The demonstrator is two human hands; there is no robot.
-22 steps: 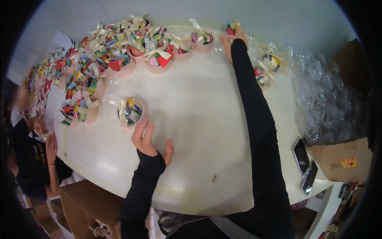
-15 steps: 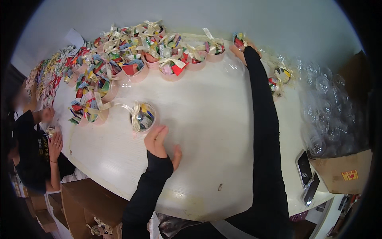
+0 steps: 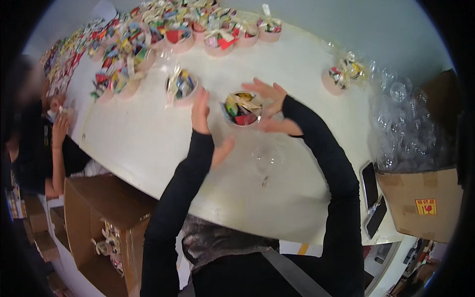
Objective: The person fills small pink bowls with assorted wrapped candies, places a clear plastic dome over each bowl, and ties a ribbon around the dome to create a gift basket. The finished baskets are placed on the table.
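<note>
My right hand (image 3: pixel 274 106) is open, fingers spread around the right side of a pink-rimmed round cup (image 3: pixel 242 109). The cup holds small colourful wrapped packets and a cream ribbon; the hand is blurred, so contact is hard to judge. Just nearer to me lies a clear plastic dome (image 3: pixel 267 156). My left hand (image 3: pixel 208 123) is also open, holding nothing, thumb apart from its fingers. Its fingertips are close to the lower right of another filled pink cup (image 3: pixel 183 89) with a cream bow.
Many filled cups (image 3: pixel 178 39) crowd the far left, beside heaped packets (image 3: pixel 67 57). Two cups (image 3: pixel 335 81) stand at right, near piled clear domes (image 3: pixel 398 119). Two phones (image 3: pixel 370 185) lie by a cardboard box (image 3: pixel 420 203). Another person (image 3: pixel 54 133) works at left above an open carton (image 3: pixel 106 198).
My right hand has come back from the far edge, and a filled cup now stands beside it. The clear dome is nearer to me. The whole view has tilted downward.
</note>
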